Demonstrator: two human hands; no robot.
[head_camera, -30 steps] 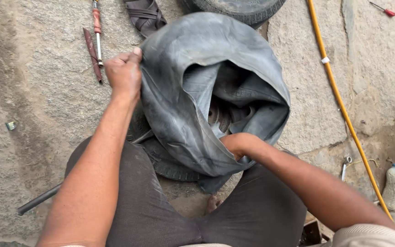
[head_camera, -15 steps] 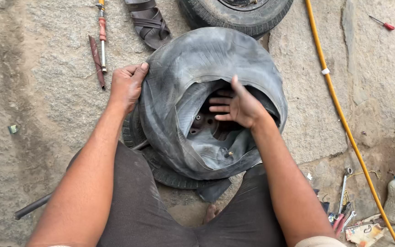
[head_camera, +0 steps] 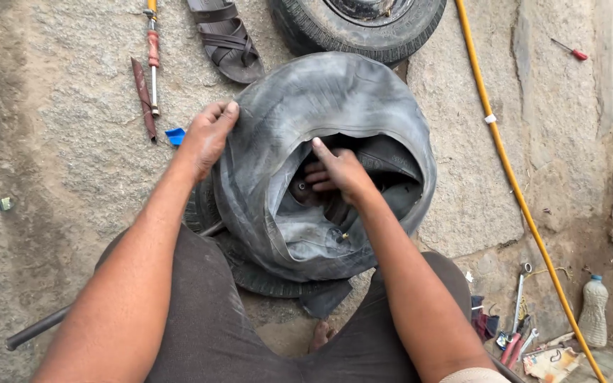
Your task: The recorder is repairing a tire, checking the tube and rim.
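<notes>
Inner tube (head_camera: 335, 106): black, slack and folded, heaped over a tyre (head_camera: 264, 273) on the stone floor (head_camera: 58, 177), between the knees, centre of view. Valve stem (head_camera: 344, 237): brass, inside the tube's hollow, low in the folds. Left hand (head_camera: 207, 138): on the tube's outer left edge, fingers curled over the rubber and pressed against it; whether closed fully round the fold cannot be told. Right hand (head_camera: 338, 174): inside the central opening, fingers spread and laid flat on the inner wall, gripping nothing. Second tyre (head_camera: 363, 21): on its wheel, at top edge, just beyond the tube. Sandal (head_camera: 225, 35): dark, strapped, just left of that tyre. Long tool (head_camera: 152, 57): thin, with a red band on its shaft, lying upright in view at upper left; flat brown blade (head_camera: 143, 96) just beside it. Blue scrap (head_camera: 174, 136): next to the left hand. Hose (head_camera: 512, 184): yellow, running down the right side. Screwdriver (head_camera: 570, 50): red-handled, far right top. Spanner (head_camera: 519, 298), pliers (head_camera: 512, 347) and plastic bottle (head_camera: 593, 312): lower right corner. Dark bar (head_camera: 37, 328): lower left, under the leg. Bare toes (head_camera: 319, 335): showing between the thighs.
</notes>
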